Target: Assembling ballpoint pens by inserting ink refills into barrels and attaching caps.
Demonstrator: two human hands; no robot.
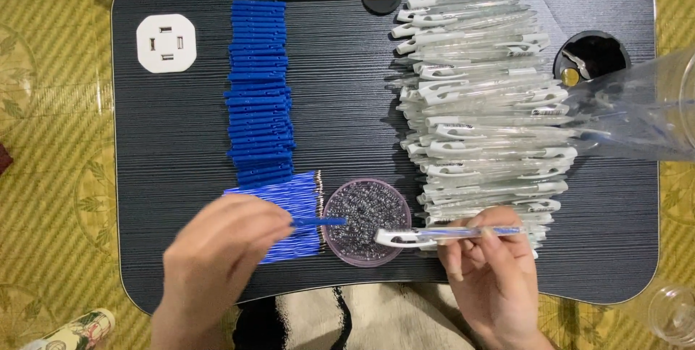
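Observation:
My right hand point(492, 270) holds a clear pen barrel point(449, 234) with a white clip end and a blue refill inside, lying level over the edge of a small round dish of springs point(365, 220). My left hand point(217, 259) pinches a short blue pen piece point(318, 221) that points right toward the dish. Under that hand lies a fan of thin blue refills point(297, 201). A stack of blue pen pieces point(259, 89) runs up the middle left. A big pile of clear barrels with white clips point(481, 97) fills the right side of the black lap table point(166, 140).
A white octagonal socket block point(166, 43) sits at the table's far left. A round cup hole point(590, 53) at the right holds small bits. A clear plastic container point(644, 111) leans in from the right edge. A glass point(673, 310) and a printed can point(72, 332) lie on the patterned floor covering.

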